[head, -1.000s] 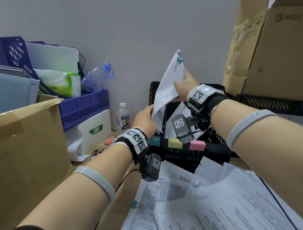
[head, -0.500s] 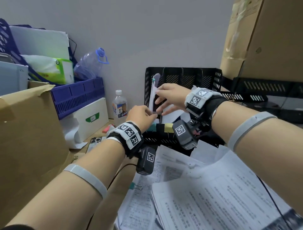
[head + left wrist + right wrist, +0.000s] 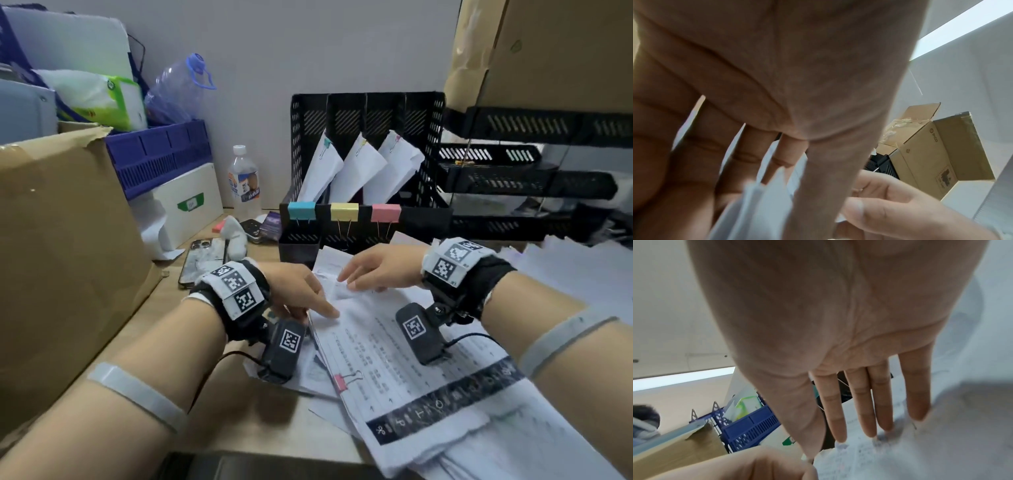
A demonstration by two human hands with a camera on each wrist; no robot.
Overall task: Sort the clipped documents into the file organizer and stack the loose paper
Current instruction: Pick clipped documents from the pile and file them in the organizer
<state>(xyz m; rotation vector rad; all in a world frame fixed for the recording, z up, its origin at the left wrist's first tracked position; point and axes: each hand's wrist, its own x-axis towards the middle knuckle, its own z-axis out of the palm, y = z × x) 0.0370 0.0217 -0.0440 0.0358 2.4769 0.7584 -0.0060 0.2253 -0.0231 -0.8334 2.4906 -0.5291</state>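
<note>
The black mesh file organizer [image 3: 366, 113] stands at the back of the desk. Its three left slots hold clipped documents: teal-clipped [image 3: 323, 164], yellow-clipped [image 3: 359, 168] and pink-clipped [image 3: 399, 164]. Below it a printed document [image 3: 411, 359] with a small pink binder clip [image 3: 339, 382] tops a spread of papers. My left hand [image 3: 308, 301] pinches this document's left edge, thumb on top, fingers beneath [image 3: 748, 154]. My right hand [image 3: 363, 277] lies open, straight fingertips [image 3: 869, 426] touching the sheet's far end.
A big cardboard box [image 3: 68, 257] fills the left side. A phone [image 3: 202, 260], a water bottle [image 3: 244, 178] and a blue crate [image 3: 161, 150] sit behind it. Black stacked trays [image 3: 513, 178] stand right, under another carton [image 3: 548, 51]. Loose sheets [image 3: 575, 277] spread rightward.
The teal-clipped document held above the organizer went into its left slot. Both hands then came down from the organizer to the papers on the desk.
</note>
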